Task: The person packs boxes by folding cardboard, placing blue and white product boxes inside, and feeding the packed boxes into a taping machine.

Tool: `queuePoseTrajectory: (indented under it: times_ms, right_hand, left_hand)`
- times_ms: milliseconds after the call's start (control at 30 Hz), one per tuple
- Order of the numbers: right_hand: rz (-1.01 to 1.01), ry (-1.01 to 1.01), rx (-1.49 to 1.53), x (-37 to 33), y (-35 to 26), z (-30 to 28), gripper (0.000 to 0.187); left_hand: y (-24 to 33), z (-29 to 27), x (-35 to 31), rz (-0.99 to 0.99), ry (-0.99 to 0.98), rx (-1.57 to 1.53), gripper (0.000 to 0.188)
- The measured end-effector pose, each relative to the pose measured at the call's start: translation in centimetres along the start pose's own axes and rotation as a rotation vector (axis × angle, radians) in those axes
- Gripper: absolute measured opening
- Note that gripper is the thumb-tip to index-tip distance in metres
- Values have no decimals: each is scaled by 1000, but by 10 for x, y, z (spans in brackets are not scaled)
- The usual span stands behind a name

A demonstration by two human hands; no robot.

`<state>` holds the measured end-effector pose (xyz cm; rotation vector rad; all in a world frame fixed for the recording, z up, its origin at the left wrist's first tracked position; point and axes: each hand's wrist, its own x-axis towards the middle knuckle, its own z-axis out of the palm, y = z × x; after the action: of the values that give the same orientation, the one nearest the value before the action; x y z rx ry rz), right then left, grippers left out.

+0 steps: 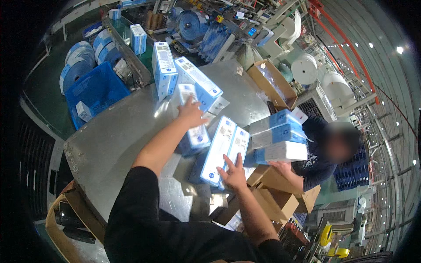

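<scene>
Reaching across a broad, scuffed metal table (114, 133), we had our forearms bare below black sleeves (133, 193). Past its left edge sat a blue plastic crate (98, 94); on our right a co-worker (315, 127) in dark clothing had a hand (283, 168) against the lowest of a stack of three blue-and-white cartons (280, 131). Before us stood a pair of cartons (219, 149), side by side and touching, box-shaped and smooth, with white tops and blue on the sides. Toward the table's far edge, a long carton (201, 81) stood beside an upright carton (164, 72). Between those and the pair was a single carton (197, 136), blurred, under our left hand (191, 115). That hand lay across its top, fingers partly spread; we could not tell whether it gripped. Our right hand (233, 174) was open, fingers fanned, tips on the pair's tops toward the near end. Smallest was the printing: dark code patches, text too fine to read, and round blue emblems (211, 175) near carton ends.
</scene>
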<state>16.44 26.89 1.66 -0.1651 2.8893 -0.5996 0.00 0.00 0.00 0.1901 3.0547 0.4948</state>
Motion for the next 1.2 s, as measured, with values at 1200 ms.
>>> queuePoseTrajectory:
  times_ms: [1200]
  right_hand:
    - [-241,-390,719,-282,194,-261,83]
  left_hand:
    - [279,46,-410,255,-405,-1475,56]
